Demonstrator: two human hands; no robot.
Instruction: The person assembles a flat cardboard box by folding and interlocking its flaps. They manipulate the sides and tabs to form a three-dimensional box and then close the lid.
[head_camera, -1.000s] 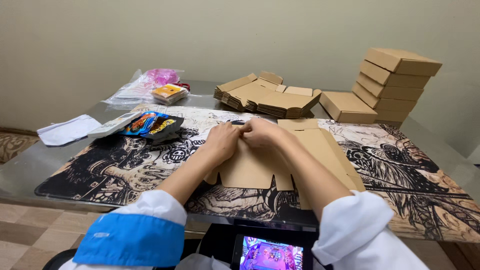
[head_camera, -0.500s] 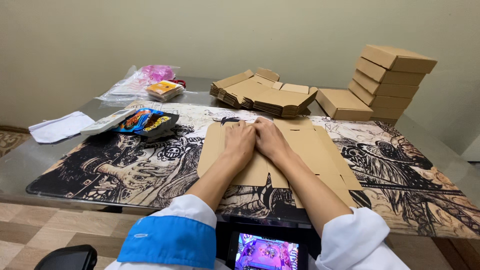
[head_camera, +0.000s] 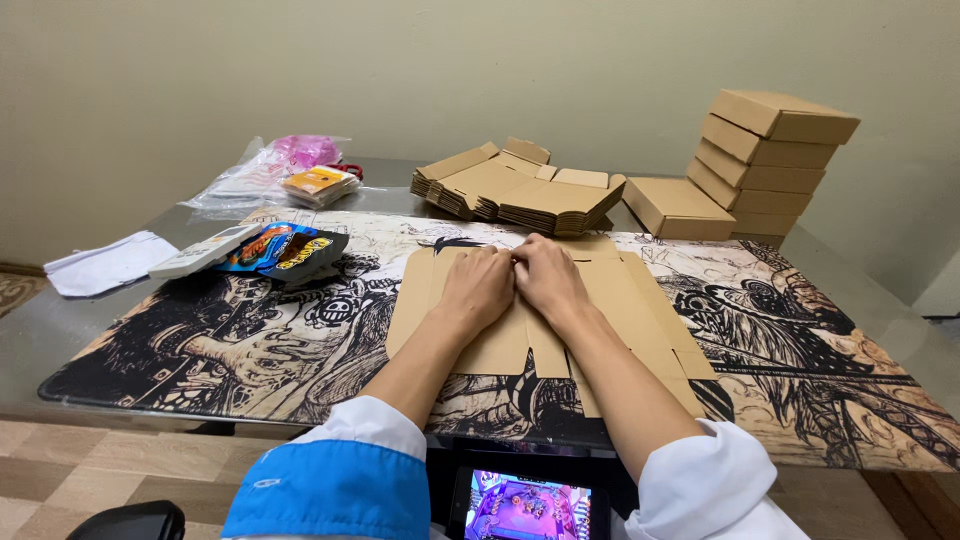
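Our left hand (head_camera: 478, 285) and right hand (head_camera: 545, 277) stay pressed flat, side by side, on the flat brown cardboard box blank (head_camera: 640, 310), which hasn't shifted; it lies mid-mat, long axis running nine to three o'clock.

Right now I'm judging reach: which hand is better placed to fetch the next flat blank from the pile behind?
Probably the right hand: the pile of flat blanks lies just beyond it; the left hand sits slightly farther.
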